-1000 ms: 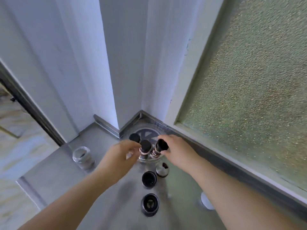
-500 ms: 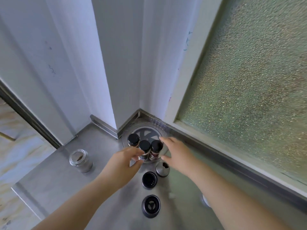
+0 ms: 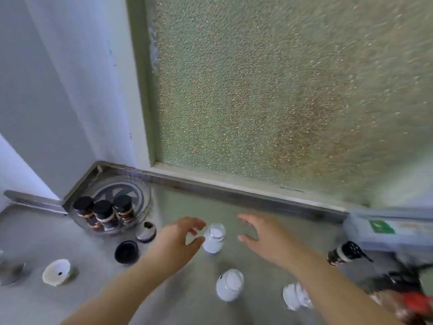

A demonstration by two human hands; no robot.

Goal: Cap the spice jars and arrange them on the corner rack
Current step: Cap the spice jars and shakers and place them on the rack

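The uncapped white jar [image 3: 213,238] stands upright on the steel counter [image 3: 257,221] between both empty, spread hands, the left hand [image 3: 180,240] almost touching it, the right hand [image 3: 262,235] further away.

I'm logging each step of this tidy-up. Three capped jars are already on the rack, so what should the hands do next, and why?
Probably close the left hand around the uncapped jar of white powder. Both hands are open, the right hand on its other side, and neither grips it yet. It needs a lid, perhaps the black cap lying nearby, before it joins the three on the corner rack.
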